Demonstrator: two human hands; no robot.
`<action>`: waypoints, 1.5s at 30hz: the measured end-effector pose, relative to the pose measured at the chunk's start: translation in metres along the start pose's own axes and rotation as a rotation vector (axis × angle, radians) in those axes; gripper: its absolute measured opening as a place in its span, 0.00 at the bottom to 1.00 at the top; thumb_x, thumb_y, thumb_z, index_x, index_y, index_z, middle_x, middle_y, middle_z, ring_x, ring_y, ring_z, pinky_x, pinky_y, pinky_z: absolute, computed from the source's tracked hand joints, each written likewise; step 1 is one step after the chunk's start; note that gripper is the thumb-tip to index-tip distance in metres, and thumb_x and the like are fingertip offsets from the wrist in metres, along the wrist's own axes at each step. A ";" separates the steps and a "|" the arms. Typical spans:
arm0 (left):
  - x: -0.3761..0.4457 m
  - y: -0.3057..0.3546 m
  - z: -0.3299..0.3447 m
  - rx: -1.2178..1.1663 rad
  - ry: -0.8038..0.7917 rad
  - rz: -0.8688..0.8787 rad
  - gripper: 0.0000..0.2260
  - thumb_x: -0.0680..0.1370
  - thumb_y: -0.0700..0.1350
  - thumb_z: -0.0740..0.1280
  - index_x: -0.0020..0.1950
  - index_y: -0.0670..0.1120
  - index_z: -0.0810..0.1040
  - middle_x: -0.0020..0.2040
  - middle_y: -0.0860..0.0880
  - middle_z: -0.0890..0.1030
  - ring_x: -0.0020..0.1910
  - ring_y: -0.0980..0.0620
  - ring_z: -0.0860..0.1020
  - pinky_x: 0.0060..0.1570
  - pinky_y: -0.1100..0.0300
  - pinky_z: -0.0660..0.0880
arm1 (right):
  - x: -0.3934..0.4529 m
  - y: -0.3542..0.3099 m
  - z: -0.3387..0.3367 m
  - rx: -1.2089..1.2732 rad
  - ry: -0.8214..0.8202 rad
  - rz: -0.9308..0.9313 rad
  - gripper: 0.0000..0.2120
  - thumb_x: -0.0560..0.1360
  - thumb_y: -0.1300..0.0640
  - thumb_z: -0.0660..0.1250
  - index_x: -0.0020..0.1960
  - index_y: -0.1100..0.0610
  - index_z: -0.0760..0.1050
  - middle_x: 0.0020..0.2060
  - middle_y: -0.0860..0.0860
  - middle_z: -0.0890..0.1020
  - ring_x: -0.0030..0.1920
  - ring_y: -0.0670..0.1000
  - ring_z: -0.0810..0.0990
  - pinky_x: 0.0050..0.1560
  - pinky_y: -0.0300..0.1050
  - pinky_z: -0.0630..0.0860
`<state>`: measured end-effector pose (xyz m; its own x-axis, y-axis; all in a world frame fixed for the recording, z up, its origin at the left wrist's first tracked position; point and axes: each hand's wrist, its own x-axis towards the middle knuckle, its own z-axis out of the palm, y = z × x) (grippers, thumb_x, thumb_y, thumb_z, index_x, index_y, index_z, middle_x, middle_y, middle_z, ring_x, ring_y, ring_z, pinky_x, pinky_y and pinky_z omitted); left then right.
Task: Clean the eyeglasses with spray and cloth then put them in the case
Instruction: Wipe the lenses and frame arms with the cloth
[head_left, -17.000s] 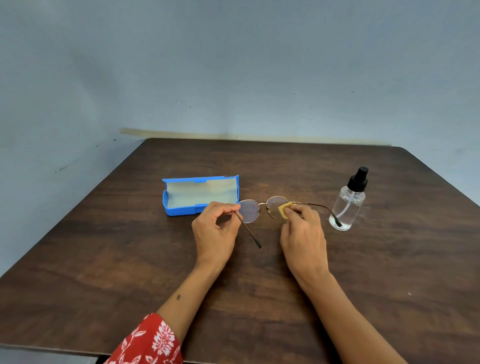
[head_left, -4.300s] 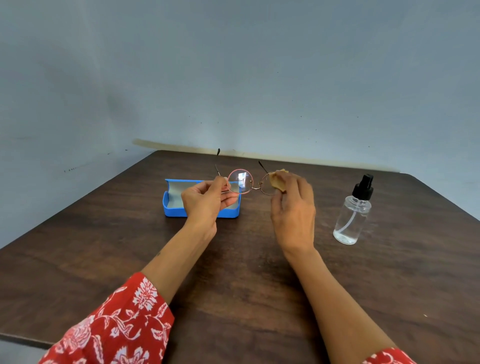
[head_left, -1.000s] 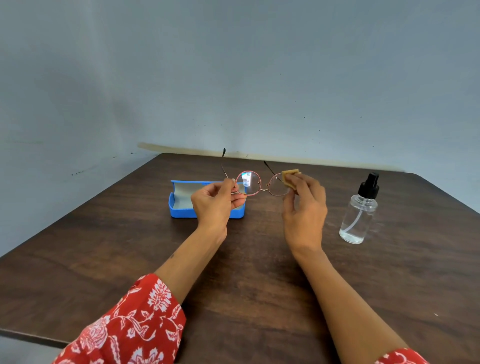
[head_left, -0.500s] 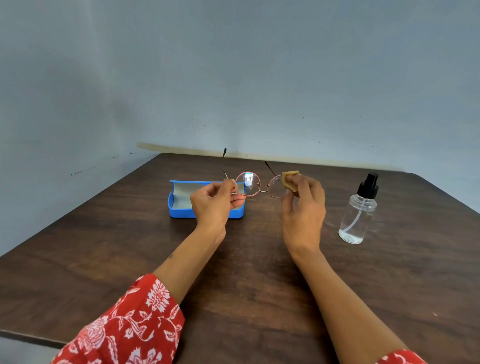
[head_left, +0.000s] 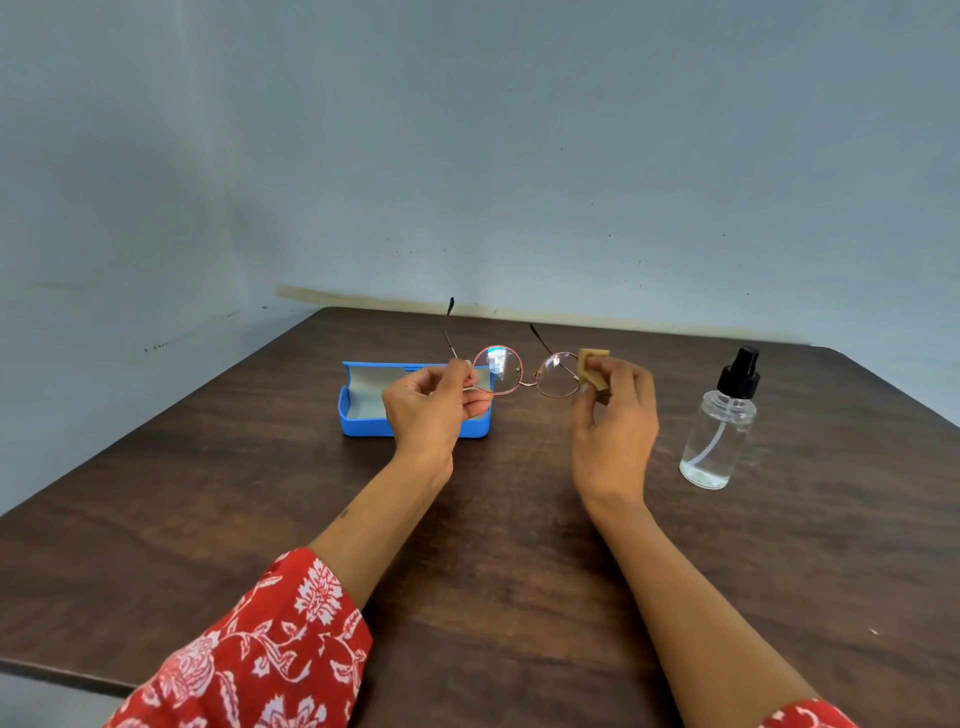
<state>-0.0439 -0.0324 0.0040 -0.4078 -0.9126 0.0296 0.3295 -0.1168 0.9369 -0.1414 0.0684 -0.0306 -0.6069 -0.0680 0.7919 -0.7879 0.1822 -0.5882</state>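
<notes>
Round thin-rimmed eyeglasses (head_left: 522, 370) are held up above the table, temples unfolded and pointing away from me. My left hand (head_left: 428, 410) pinches the frame at its left hinge. My right hand (head_left: 613, 421) pinches a small folded tan cloth (head_left: 594, 366) against the outer edge of the right lens. An open blue case (head_left: 363, 415) with a pale lining lies on the table behind my left hand, partly hidden by it. A clear spray bottle (head_left: 719, 431) with a black nozzle stands upright to the right, apart from both hands.
The dark wooden table (head_left: 493, 545) meets a blue-grey wall at the back and left. Its front edge runs just below my red floral sleeves.
Over the last second the glasses stay raised with my left hand holding steady. My right hand has shifted the cloth slightly on the right lens's outer edge. Earlier the glasses were low near the table.
</notes>
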 end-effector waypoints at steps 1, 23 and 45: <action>0.000 0.000 0.000 0.000 0.004 0.000 0.06 0.74 0.37 0.68 0.37 0.41 0.79 0.33 0.45 0.81 0.27 0.54 0.81 0.30 0.65 0.78 | -0.001 -0.002 0.000 -0.007 -0.018 -0.023 0.14 0.72 0.73 0.63 0.55 0.64 0.76 0.53 0.58 0.75 0.52 0.54 0.77 0.53 0.32 0.69; 0.000 -0.001 -0.001 -0.018 0.006 0.008 0.06 0.74 0.37 0.68 0.37 0.40 0.79 0.34 0.45 0.81 0.29 0.53 0.81 0.31 0.64 0.79 | -0.009 -0.012 0.008 -0.015 -0.106 -0.133 0.15 0.71 0.72 0.62 0.55 0.61 0.77 0.56 0.57 0.74 0.55 0.50 0.76 0.53 0.34 0.71; 0.001 -0.001 -0.001 0.001 0.008 -0.007 0.05 0.74 0.37 0.68 0.37 0.41 0.80 0.33 0.45 0.81 0.28 0.52 0.81 0.32 0.63 0.79 | -0.006 -0.010 0.000 -0.068 -0.110 -0.202 0.14 0.74 0.68 0.61 0.58 0.62 0.77 0.55 0.57 0.75 0.56 0.53 0.75 0.56 0.32 0.68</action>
<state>-0.0437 -0.0333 0.0032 -0.4030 -0.9150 0.0204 0.3261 -0.1227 0.9373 -0.1303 0.0671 -0.0292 -0.4486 -0.2151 0.8675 -0.8878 0.2192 -0.4047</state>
